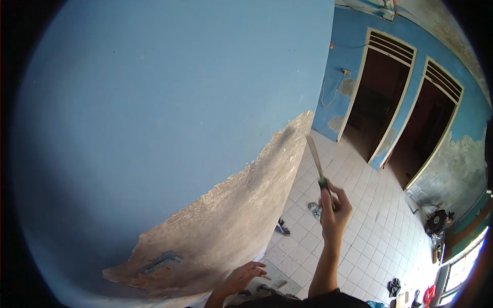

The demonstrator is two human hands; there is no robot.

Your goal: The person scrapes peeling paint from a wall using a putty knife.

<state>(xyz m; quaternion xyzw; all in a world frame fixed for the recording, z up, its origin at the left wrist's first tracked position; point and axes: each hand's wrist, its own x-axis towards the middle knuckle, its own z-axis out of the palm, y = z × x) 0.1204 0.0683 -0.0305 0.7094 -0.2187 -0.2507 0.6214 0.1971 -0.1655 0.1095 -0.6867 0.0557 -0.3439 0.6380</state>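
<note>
Blue paint (179, 102) is remaining above the already bare wall patch (231, 220), the right hand (335, 209) gripping a bladed tool (315, 156) beside it, the left hand (241, 278) half-open, seemingly empty.

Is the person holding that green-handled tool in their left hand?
No, the right hand grips the green-handled tool, while the left hand is apart from it.

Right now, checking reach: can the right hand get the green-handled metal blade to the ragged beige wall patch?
Likely yes: the right hand holds the blade, tip seemingly beside the patch, nothing visibly between.
</note>
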